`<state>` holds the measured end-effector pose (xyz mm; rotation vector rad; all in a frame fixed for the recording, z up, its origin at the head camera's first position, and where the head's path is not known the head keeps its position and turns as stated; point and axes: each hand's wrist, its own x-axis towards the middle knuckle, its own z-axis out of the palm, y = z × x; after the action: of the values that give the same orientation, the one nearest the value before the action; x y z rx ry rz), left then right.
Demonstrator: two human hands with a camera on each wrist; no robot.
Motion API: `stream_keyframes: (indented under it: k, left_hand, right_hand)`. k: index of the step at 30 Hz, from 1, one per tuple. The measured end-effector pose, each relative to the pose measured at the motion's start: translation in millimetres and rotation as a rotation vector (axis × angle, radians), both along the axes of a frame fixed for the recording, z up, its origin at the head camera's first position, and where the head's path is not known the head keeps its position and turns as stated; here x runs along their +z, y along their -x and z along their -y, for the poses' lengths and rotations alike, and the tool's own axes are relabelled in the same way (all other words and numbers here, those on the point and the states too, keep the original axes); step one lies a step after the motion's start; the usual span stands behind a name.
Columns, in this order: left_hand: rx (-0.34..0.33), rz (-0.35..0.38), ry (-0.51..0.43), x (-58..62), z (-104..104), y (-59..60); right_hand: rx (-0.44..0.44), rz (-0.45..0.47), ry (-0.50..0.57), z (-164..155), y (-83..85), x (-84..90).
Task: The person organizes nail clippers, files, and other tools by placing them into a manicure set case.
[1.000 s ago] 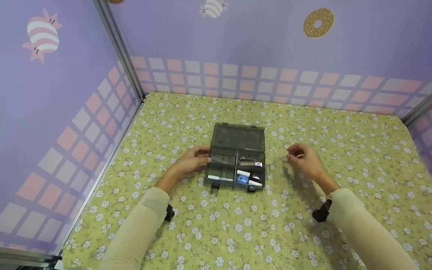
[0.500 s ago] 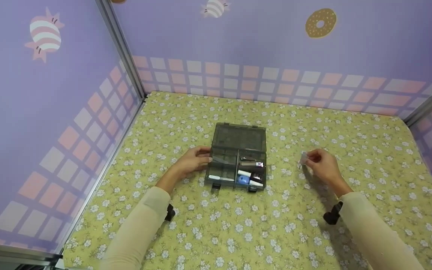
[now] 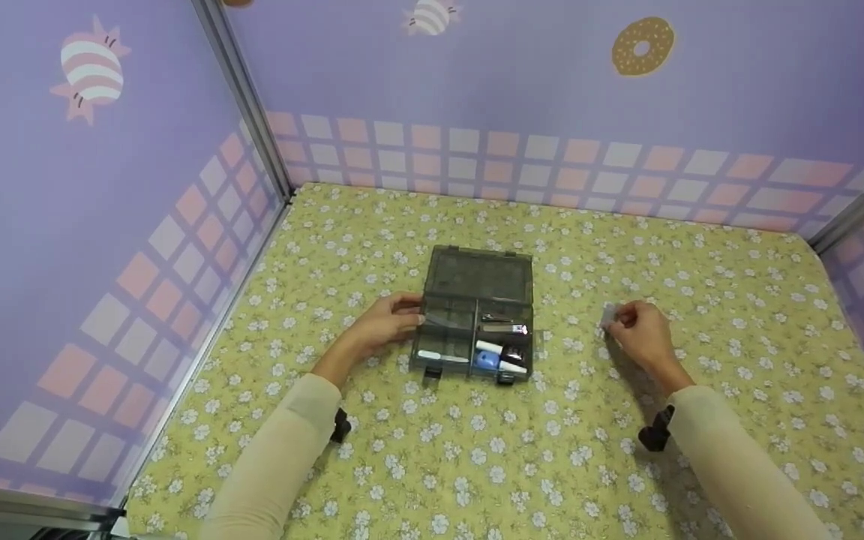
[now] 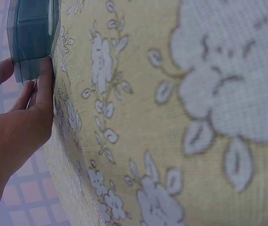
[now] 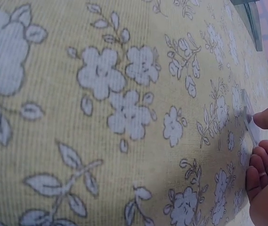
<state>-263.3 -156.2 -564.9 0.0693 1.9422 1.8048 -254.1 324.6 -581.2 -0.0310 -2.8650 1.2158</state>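
A translucent dark grey compartment box (image 3: 443, 341) lies with its lid (image 3: 479, 272) folded back. My left hand (image 3: 387, 324) holds the box's left side; in the left wrist view, thumb and fingers sit on either side of its end wall. Inside, a white stick (image 3: 442, 356) lies front left and nail clippers (image 3: 503, 328) back right. Front right are a blue bottle (image 3: 487, 360) and a dark bottle (image 3: 511, 354), with white caps. Right of the box, my right hand (image 3: 643, 334) pinches a small thin translucent plastic piece (image 3: 609, 313) close over the tablecloth.
A yellow floral cloth (image 3: 477, 465) covers the table. Purple patterned panels (image 3: 477, 75) close off the back and both sides, with a metal post (image 3: 241, 97) at the back left corner.
My right hand has moved right, away from the box, and the translucent piece now shows between its fingers. In the last half second it shifts only slightly. The left hand stays at the box.
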Motion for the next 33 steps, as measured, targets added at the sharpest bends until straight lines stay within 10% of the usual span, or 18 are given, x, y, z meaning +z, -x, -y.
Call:
stream_keyframes:
  k: [33]
  left_hand:
    - [0.006,0.006,-0.004,-0.9,0.0,1.4]
  right_hand:
    - [-0.016,0.143,0.014,0.8,2.8,6.3]
